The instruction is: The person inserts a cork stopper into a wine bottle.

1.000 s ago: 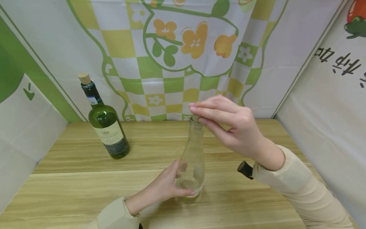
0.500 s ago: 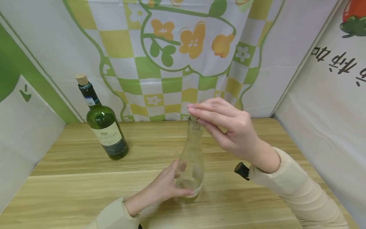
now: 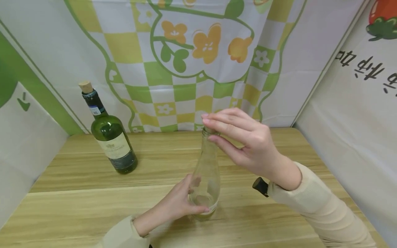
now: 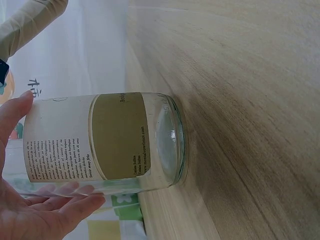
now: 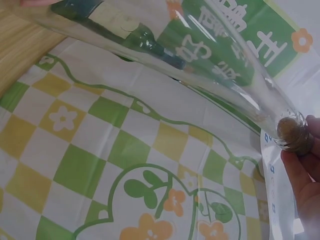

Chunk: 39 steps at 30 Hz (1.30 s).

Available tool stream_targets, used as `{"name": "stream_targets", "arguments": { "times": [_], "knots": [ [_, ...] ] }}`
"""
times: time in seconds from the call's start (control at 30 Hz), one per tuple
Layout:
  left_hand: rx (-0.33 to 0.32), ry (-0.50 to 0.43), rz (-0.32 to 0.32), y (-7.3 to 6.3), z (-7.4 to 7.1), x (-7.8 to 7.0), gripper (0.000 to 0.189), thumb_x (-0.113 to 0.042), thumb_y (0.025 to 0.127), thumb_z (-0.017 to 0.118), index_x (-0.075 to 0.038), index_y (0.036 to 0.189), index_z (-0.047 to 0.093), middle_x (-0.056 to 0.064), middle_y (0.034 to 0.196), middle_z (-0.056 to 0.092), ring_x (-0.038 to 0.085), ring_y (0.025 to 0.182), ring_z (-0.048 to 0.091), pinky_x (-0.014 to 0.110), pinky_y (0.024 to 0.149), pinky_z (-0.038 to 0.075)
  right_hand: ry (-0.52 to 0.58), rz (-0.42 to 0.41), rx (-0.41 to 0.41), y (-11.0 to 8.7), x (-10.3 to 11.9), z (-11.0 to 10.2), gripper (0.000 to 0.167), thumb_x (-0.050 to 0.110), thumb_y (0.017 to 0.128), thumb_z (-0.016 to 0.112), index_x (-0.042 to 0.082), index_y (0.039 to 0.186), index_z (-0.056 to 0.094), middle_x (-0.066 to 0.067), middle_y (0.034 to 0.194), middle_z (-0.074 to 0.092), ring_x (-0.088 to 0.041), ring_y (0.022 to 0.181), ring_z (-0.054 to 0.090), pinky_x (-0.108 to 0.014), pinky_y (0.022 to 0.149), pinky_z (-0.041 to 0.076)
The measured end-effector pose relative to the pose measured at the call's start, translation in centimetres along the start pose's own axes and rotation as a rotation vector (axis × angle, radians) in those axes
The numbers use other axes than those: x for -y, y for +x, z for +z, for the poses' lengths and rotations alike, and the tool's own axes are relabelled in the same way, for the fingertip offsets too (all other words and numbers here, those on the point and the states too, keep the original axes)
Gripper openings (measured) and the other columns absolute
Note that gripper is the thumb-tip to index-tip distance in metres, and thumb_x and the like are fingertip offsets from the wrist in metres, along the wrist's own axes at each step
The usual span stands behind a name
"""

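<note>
A clear glass bottle (image 3: 207, 165) stands upright on the wooden table, its neck narrow. Low on its body, my left hand (image 3: 177, 199) holds it, thumb in front and fingers behind. The left wrist view shows its white and olive-gold label (image 4: 120, 135) and the round base against the wood. At the top, a cork (image 5: 289, 129) sits in the bottle's mouth, seen through the glass in the right wrist view. My right hand (image 3: 246, 139) pinches the cork's upper end between thumb and fingers, which hide most of it in the head view.
To the left stands a green wine bottle (image 3: 114, 144) with a cork in its neck. A small black cylinder (image 3: 260, 186) sticks out beside the right cuff. Behind the wooden table (image 3: 93, 210) hangs a checked, flowered cloth (image 3: 186, 96); printed white panels flank it.
My right hand has come down slightly onto the cork, and less of the cork shows above the rim. The left hand keeps its hold. The head view has shifted a little.
</note>
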<state>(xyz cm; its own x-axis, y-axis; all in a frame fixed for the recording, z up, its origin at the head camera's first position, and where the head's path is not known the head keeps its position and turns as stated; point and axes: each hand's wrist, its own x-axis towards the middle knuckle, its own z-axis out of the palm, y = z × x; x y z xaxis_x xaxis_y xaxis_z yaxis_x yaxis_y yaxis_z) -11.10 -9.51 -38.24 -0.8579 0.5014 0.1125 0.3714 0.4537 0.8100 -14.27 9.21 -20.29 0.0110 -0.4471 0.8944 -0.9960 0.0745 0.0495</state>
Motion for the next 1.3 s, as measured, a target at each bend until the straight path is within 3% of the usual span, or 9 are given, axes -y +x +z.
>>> {"name": "stream_targets", "arguments": {
  "times": [0.57,0.87,1.03,1.3],
  "knots": [
    [-0.002,0.007,0.018,-0.1,0.0,0.0,0.082,-0.038,0.07,0.076,0.005,0.126,0.034,0.025,0.128,0.045,0.038,0.111,0.049,0.048,0.087,0.045,-0.029,-0.009,-0.039,-0.4,0.1,0.4,0.023,0.01,0.087,0.061,-0.01,0.096,0.065,-0.021,0.096,0.066,-0.029,0.087,0.061,-0.033,0.078,0.05],
    [0.002,-0.018,0.0,-0.1,0.0,0.1,0.082,-0.04,0.071,0.076,0.003,0.128,0.034,0.024,0.128,0.045,0.037,0.111,0.049,0.049,0.088,0.045,0.016,0.018,-0.036,-0.6,-0.2,0.3,0.025,0.011,0.087,0.061,-0.008,0.102,0.065,-0.021,0.099,0.065,-0.029,0.09,0.061,-0.034,0.08,0.05],
    [0.002,-0.016,-0.003,0.0,0.1,0.2,0.083,-0.041,0.071,0.076,0.002,0.128,0.034,0.024,0.128,0.046,0.037,0.111,0.049,0.048,0.088,0.045,-0.004,0.055,0.003,-0.7,-0.2,-0.1,0.028,0.015,0.088,0.061,-0.008,0.104,0.064,-0.02,0.104,0.064,-0.026,0.094,0.062,-0.031,0.081,0.05],
    [-0.004,0.001,-0.024,0.0,0.1,0.1,0.086,-0.041,0.069,0.077,0.002,0.13,0.034,0.022,0.127,0.047,0.037,0.108,0.051,0.047,0.087,0.046,-0.01,0.184,0.108,-2.0,-0.4,-0.7,0.045,0.027,0.091,0.055,-0.013,0.112,0.054,-0.02,0.11,0.06,-0.022,0.095,0.06,-0.027,0.08,0.05]
  ]
}}
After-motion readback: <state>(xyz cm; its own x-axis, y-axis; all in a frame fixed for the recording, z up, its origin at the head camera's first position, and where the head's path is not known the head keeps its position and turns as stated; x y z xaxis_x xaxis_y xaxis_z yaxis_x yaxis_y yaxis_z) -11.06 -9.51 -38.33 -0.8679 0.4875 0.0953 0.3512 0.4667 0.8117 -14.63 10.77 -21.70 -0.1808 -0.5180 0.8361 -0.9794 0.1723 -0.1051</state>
